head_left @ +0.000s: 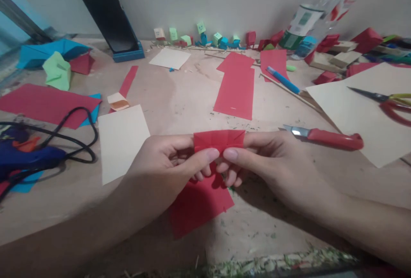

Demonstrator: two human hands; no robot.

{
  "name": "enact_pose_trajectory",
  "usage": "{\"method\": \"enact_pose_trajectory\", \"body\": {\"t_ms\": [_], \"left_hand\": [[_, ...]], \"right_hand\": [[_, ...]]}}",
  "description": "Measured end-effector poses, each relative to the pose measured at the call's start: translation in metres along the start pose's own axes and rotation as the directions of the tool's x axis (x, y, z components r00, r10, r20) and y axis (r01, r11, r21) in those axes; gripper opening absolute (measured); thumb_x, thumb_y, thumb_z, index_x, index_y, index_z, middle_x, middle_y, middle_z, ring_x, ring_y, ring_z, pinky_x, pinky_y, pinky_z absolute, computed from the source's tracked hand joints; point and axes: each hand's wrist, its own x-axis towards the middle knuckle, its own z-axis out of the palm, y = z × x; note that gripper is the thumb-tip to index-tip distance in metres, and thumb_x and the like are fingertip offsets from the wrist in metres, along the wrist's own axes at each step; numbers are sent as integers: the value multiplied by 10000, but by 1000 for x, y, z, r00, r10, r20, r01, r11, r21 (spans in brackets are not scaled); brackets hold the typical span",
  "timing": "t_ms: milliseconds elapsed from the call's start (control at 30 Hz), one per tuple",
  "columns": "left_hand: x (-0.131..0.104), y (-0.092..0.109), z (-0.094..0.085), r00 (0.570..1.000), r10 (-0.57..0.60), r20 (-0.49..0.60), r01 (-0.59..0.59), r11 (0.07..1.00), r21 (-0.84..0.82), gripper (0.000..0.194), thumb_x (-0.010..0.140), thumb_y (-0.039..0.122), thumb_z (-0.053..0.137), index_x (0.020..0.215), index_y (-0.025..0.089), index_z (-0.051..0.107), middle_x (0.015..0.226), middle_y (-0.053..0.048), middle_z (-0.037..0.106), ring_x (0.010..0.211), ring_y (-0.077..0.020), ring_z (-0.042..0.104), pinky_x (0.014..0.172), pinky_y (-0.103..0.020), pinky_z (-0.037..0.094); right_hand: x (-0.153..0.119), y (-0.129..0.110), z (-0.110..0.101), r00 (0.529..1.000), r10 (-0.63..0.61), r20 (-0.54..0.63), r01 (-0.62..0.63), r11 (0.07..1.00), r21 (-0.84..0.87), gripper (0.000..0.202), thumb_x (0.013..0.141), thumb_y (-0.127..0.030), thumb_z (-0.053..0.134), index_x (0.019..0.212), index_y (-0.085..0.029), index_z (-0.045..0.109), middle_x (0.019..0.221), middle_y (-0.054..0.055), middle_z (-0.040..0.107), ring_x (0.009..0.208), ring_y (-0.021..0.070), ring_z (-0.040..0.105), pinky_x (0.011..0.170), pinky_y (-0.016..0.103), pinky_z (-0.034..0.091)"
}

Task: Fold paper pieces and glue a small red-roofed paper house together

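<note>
A small folded piece of red paper point(219, 137) is held up between my two hands, its crease lines showing on the face toward me. My left hand point(176, 153) pinches its left half, the thumb pressed on the lower edge and the fingers behind. On the right half, my right hand point(260, 153) grips the same way, and the two thumb tips nearly meet at the middle. Below the hands a flat red sheet point(202, 209) lies on the table, partly covered by the left hand and in shadow.
A red-handled utility knife point(334, 138) lies right of my hands, blade pointing left. Scissors point(385, 100) rest on cream paper point(359, 111) at far right. A blue glue gun point(28, 156) with a looped black cord is at left. Small paper figures point(218, 39) line the wall beside a plastic bottle point(334, 8).
</note>
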Motion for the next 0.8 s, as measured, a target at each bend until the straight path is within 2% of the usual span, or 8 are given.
{"method": "enact_pose_trajectory", "body": {"t_ms": [167, 333, 500, 700, 800], "left_hand": [[1, 1, 0, 999, -2, -53, 4, 999, 37, 304, 852, 243, 740, 554, 193, 713, 530, 11, 700, 497, -99, 639, 472, -129, 491], [1, 1, 0, 999, -3, -43, 5, 1000, 29, 275, 853, 225, 734, 580, 196, 733, 544, 9, 715, 502, -103, 656, 478, -129, 507], [-1, 0, 0, 999, -1, -41, 4, 998, 67, 262, 850, 240, 742, 591, 204, 743, 554, 7, 723, 500, -112, 660, 490, -148, 531], [-1, -4, -1, 999, 26, -47, -21, 995, 97, 305, 862, 245, 748, 561, 212, 721, 553, 17, 726, 479, -107, 653, 470, -150, 519], [1, -5, -3, 1000, 17, -11, -16, 997, 73, 294, 871, 230, 745, 578, 206, 732, 553, 9, 726, 483, -110, 658, 485, -159, 534]], "right_hand": [[1, 1, -1, 1000, -3, -7, 3, 1000, -13, 227, 910, -337, 790, 745, -181, 804, 792, 47, 796, 660, 110, 704, 644, 207, 581], [1, -3, 1, 999, 31, -4, -32, 999, -41, 183, 896, -302, 805, 782, -160, 810, 785, 55, 789, 670, 111, 707, 631, 195, 566], [1, -8, 2, 994, 70, 86, -63, 995, -75, 134, 917, -278, 780, 908, -161, 845, 818, 66, 793, 691, 121, 701, 621, 208, 561], [1, -8, 2, 995, 61, 81, -55, 995, -79, 206, 888, -281, 807, 718, -166, 823, 638, 42, 742, 555, 111, 656, 549, 221, 553], [1, -10, 2, 995, 59, 86, -51, 995, -89, 220, 887, -258, 807, 688, -166, 815, 601, 28, 720, 522, 93, 628, 525, 198, 532]]}}
